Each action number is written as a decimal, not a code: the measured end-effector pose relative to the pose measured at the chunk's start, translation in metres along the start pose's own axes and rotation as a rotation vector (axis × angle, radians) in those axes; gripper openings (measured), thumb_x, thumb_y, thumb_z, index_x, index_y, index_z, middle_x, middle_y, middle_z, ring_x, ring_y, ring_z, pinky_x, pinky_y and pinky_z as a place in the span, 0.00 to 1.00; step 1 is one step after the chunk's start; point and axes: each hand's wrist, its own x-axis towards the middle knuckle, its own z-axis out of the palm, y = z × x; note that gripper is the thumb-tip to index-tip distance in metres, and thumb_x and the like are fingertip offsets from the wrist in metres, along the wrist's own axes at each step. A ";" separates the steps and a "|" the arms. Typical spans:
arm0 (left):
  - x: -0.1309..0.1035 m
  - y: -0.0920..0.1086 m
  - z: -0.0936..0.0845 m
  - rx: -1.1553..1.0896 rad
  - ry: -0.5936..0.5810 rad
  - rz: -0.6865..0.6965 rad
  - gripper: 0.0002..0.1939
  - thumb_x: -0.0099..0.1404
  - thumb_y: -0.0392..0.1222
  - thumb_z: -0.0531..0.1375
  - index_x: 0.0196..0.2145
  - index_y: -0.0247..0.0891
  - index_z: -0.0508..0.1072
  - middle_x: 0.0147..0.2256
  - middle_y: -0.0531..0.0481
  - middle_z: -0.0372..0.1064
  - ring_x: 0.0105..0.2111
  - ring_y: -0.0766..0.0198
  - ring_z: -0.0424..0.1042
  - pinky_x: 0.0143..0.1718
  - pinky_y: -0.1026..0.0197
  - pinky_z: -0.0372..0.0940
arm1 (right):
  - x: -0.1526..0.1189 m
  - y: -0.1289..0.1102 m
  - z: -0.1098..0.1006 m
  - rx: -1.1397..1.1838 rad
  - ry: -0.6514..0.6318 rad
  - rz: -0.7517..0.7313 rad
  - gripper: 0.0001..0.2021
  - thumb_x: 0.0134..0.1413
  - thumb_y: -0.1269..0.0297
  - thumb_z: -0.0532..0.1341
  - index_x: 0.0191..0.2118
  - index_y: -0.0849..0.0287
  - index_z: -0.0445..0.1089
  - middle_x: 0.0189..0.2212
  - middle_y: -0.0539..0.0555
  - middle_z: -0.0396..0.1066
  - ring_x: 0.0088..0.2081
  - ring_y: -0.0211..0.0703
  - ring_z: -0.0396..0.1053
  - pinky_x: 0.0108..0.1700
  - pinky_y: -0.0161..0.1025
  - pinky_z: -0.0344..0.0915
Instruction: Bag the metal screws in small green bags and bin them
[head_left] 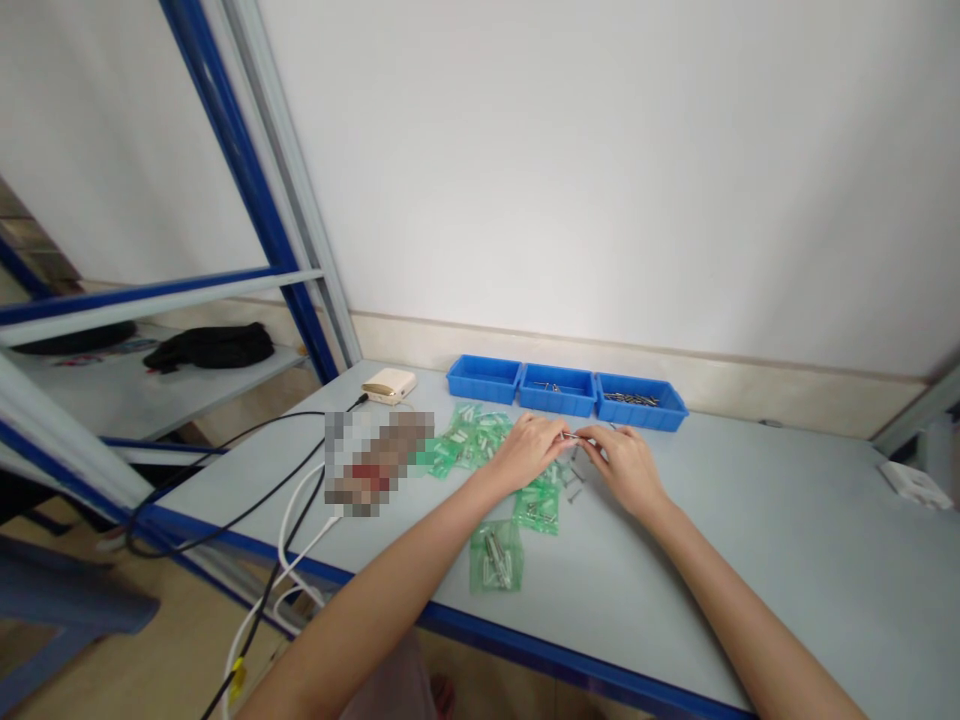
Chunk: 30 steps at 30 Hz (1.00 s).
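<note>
My left hand (529, 447) and my right hand (624, 468) meet above the table, fingertips pinched on a thin metal screw (571, 435) between them. Loose screws (576, 487) lie on the table just below my fingers. Beside and partly under my left hand is a spread of small green plastic bags (480, 440), with clear pieces and metal parts inside. Closer to the front edge, one green bag (496, 558) with long screws lies apart, and another bag (537, 508) lies below my left wrist.
Along the wall stand three blue bins: a left bin (484, 392), a middle bin (559, 402) with a few metal pieces, and a right bin (642, 414) with many screws. A white-and-gold box (389, 386), black cable (247, 520) and white cable (289, 500) occupy the left side.
</note>
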 end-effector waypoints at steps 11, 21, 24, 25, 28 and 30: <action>-0.001 -0.001 0.001 0.033 0.028 0.030 0.16 0.68 0.45 0.45 0.34 0.37 0.69 0.30 0.51 0.69 0.34 0.63 0.66 0.40 0.61 0.54 | 0.000 -0.002 0.000 0.031 0.024 0.009 0.10 0.60 0.62 0.51 0.37 0.57 0.67 0.30 0.51 0.74 0.30 0.40 0.70 0.39 0.39 0.53; 0.000 0.000 -0.002 0.038 -0.006 0.071 0.16 0.68 0.43 0.46 0.31 0.37 0.70 0.28 0.51 0.69 0.33 0.64 0.67 0.39 0.61 0.54 | 0.000 -0.001 0.002 0.165 -0.034 -0.002 0.09 0.59 0.65 0.50 0.40 0.57 0.67 0.36 0.52 0.74 0.33 0.41 0.70 0.42 0.40 0.55; 0.000 0.000 -0.001 0.019 -0.004 0.056 0.15 0.68 0.43 0.46 0.31 0.36 0.69 0.28 0.51 0.69 0.33 0.63 0.67 0.40 0.61 0.54 | 0.000 -0.001 0.003 0.160 -0.012 0.005 0.09 0.59 0.65 0.51 0.38 0.58 0.67 0.35 0.53 0.74 0.33 0.42 0.70 0.41 0.40 0.55; 0.000 0.000 -0.001 0.007 0.005 0.043 0.14 0.68 0.43 0.46 0.33 0.36 0.69 0.29 0.51 0.70 0.34 0.63 0.67 0.40 0.60 0.54 | 0.000 -0.001 0.002 0.151 -0.010 0.007 0.09 0.59 0.66 0.51 0.38 0.58 0.68 0.34 0.53 0.74 0.33 0.43 0.70 0.41 0.41 0.55; 0.000 0.000 0.001 -0.060 0.032 -0.006 0.11 0.67 0.43 0.48 0.37 0.37 0.67 0.31 0.52 0.70 0.34 0.64 0.67 0.41 0.61 0.55 | 0.000 -0.003 0.001 0.136 -0.025 0.004 0.10 0.59 0.66 0.50 0.38 0.58 0.68 0.33 0.54 0.74 0.33 0.44 0.70 0.39 0.40 0.55; 0.001 -0.001 0.001 -0.111 0.033 -0.035 0.10 0.67 0.43 0.48 0.36 0.37 0.67 0.29 0.53 0.70 0.32 0.65 0.67 0.41 0.61 0.56 | 0.000 -0.003 0.000 0.130 -0.034 -0.001 0.10 0.59 0.65 0.50 0.39 0.58 0.68 0.33 0.53 0.74 0.32 0.43 0.70 0.38 0.40 0.55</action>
